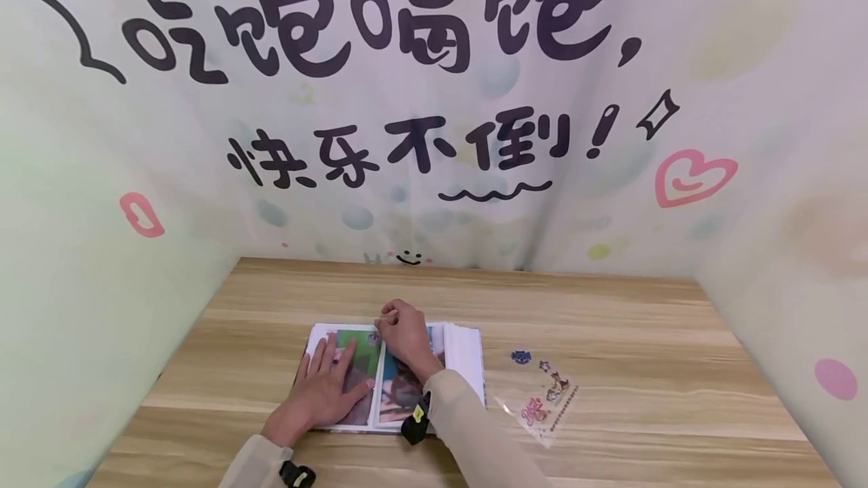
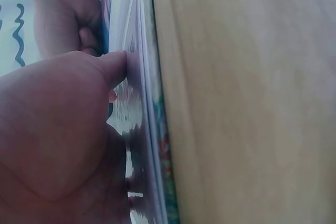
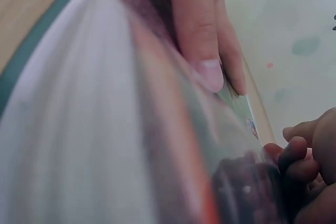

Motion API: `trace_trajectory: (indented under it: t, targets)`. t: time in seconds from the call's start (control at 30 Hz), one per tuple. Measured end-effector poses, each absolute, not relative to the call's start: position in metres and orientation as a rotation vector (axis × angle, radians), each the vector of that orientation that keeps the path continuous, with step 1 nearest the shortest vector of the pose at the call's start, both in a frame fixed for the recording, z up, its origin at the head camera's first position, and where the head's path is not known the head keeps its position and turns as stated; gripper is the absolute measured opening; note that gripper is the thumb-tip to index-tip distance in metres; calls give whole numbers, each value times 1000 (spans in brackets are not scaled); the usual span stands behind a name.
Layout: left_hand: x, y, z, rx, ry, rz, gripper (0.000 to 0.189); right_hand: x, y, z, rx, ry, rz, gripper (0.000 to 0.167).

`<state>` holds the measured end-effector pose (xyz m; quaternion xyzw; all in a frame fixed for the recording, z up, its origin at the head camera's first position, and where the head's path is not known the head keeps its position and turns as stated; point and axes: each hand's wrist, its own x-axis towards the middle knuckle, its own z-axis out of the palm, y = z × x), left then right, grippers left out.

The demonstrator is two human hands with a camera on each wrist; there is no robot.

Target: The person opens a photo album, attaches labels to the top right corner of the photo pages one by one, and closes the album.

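A photo album lies spread on the table, with photos in its page sleeves. My left hand rests flat on the left page, fingers spread and thumb toward the fold. The left wrist view shows that thumb against the page from the side. A small sticker shows near the left page's top inner corner. My right hand is over the top of the fold, fingers curled. In the right wrist view its fingers are bent close at the page edge, with nothing visible between them.
A clear sticker sheet with several coloured cartoon stickers lies right of the album. The wooden table meets a printed curtain at the back and pale walls at both sides.
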<state>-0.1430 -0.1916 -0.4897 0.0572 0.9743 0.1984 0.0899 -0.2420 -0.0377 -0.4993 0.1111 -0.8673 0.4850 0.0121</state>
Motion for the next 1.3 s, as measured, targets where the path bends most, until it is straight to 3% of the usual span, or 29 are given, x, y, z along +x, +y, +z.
trace_trajectory:
  t: [0.23, 0.5, 1.0, 1.3]
  targets:
    - [-145, -192, -493, 166, 2878, 621, 82, -240, -29, -496, 450, -2736, 1587, 27]
    - [-146, -195, -499, 175, 2874, 650, 87, -238, -11, -487, 514, -2738, 1972, 38]
    - [-143, -191, -490, 148, 2866, 609, 83, -232, 34, -465, 745, -2782, 1759, 29]
    - [-144, -193, -498, 169, 2904, 612, 84, -225, 72, -453, 730, -2787, 1614, 27]
